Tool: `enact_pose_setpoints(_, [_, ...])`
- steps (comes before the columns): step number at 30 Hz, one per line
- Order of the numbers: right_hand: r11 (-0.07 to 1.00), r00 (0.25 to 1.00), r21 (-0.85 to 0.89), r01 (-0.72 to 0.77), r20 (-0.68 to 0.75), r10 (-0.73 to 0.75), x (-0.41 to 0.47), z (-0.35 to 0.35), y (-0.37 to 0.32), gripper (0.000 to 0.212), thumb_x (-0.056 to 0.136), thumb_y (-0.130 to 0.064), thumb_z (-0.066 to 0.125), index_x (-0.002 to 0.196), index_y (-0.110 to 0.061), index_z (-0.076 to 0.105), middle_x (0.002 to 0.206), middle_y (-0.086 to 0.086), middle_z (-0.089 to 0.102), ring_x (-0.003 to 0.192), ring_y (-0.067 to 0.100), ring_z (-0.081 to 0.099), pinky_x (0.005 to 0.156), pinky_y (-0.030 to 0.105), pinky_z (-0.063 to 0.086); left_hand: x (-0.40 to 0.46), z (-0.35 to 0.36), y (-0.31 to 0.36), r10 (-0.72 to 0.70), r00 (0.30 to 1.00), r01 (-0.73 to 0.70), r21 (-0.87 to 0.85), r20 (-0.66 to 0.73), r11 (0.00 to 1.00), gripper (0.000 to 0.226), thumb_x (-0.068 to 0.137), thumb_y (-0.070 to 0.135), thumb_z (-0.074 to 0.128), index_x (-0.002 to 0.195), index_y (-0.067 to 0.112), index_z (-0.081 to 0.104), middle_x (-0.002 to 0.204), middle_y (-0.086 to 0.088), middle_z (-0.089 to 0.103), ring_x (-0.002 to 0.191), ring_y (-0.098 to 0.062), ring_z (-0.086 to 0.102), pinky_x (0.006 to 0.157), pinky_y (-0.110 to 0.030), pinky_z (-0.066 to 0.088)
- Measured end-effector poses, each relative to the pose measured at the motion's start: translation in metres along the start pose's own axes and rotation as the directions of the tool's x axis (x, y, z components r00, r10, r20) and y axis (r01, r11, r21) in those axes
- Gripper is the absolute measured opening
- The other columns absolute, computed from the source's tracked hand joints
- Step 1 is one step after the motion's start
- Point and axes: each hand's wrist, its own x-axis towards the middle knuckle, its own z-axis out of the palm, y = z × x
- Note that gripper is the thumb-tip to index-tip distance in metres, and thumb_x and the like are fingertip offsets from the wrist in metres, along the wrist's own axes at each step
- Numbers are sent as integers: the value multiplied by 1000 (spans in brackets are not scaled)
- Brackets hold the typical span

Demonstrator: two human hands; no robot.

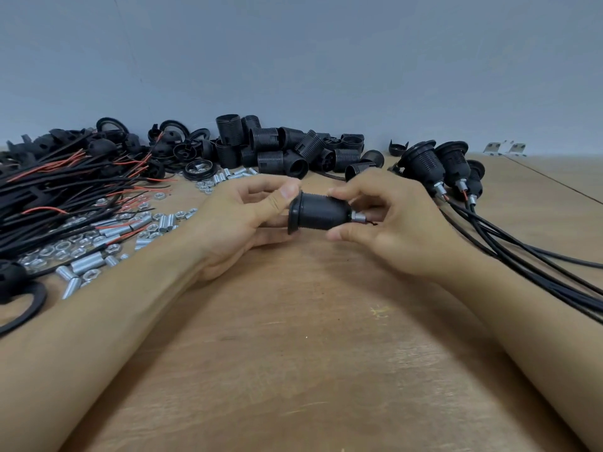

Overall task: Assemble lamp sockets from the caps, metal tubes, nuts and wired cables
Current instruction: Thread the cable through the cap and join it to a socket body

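Observation:
A black lamp socket (318,213) lies sideways between my hands above the wooden table (293,353). My left hand (248,216) grips its flanged end with thumb and fingers. My right hand (385,216) pinches the cap end, where a short metal tube (358,218) sticks out with a bit of red wire. Black and red wired cables (65,190) are heaped at the left. Loose nuts and metal tubes (88,252) lie beside them. Black caps (107,145) sit at the back left.
A pile of threaded black socket bodies (287,148) stands at the back centre. Three finished sockets (443,168) lie at the back right, their black cables (528,256) trailing toward the right edge. A grey wall rises behind the table.

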Motion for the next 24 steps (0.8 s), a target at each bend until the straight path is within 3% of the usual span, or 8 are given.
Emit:
enact_pose_setpoints(2, [986, 993, 114, -118, 28, 115, 0, -1, 1, 34, 70, -19, 87, 91, -39, 69, 92, -14, 71, 86, 13, 68, 86, 42, 56, -2, -3, 2, 53, 998, -53, 1, 32, 999, 38, 70, 19, 73, 107, 13, 71, 107, -9, 72, 88, -17, 72, 73, -30, 60])
enact_pose_setpoints(4, [976, 987, 149, -160, 39, 156, 2, -1, 2, 32, 71, -17, 87, 88, -39, 69, 86, -23, 70, 82, 12, 68, 87, 40, 56, -2, -4, 4, 104, 992, -105, 11, 76, 994, 43, 66, 7, 74, 108, 11, 70, 106, -4, 72, 92, -12, 71, 69, -23, 57])
enact_pose_setpoints(9, [966, 976, 141, -217, 40, 213, 5, 3, 1, 27, 72, -20, 87, 86, -37, 71, 86, -16, 72, 76, 10, 68, 86, 40, 56, -2, -2, 8, 175, 983, -166, -139, 54, 976, 29, 72, 4, 68, 101, 3, 69, 105, -13, 72, 111, -24, 67, 95, -34, 55])
enact_pose_setpoints(14, [955, 966, 148, -257, 34, 255, 5, 0, 1, 24, 74, -20, 85, 93, -28, 73, 87, -9, 73, 77, 15, 70, 87, 43, 57, 2, -7, 14, 151, 983, -173, -257, -103, 951, 14, 90, 14, 58, 92, 6, 70, 73, -5, 69, 67, -17, 68, 89, -36, 58])
enact_pose_setpoints(16, [956, 967, 144, -257, 40, 254, 5, 0, 1, 23, 74, -20, 85, 91, -30, 72, 85, -11, 72, 77, 15, 70, 86, 41, 57, 3, -6, 11, 173, 973, -192, -124, -153, 974, 16, 94, 14, 56, 99, 8, 70, 86, -7, 72, 80, -18, 69, 89, -36, 57])
enact_pose_setpoints(19, [958, 967, 132, -254, 45, 250, 5, 1, 1, 25, 75, -19, 84, 89, -34, 70, 85, -11, 71, 78, 17, 69, 86, 39, 56, 0, 3, 5, 136, 988, -137, -4, -69, 991, 36, 88, 24, 65, 122, 12, 64, 116, -10, 72, 114, -21, 66, 103, -41, 49])
enact_pose_setpoints(21, [961, 968, 122, -249, 43, 246, 5, 1, 1, 26, 75, -19, 84, 91, -34, 70, 87, -10, 72, 79, 17, 68, 86, 40, 56, -1, 4, 7, 168, 985, -169, -26, -47, 985, 39, 88, 30, 62, 123, 12, 63, 101, -7, 76, 108, -20, 69, 101, -41, 48])
enact_pose_setpoints(24, [960, 968, 121, -251, 49, 247, 5, 1, 2, 25, 75, -20, 83, 89, -36, 69, 87, -9, 72, 79, 16, 69, 88, 41, 55, 1, -5, 13, 273, 949, -293, -119, -160, 949, 25, 89, 29, 56, 95, 11, 72, 52, -3, 59, 75, -22, 68, 77, -29, 55])
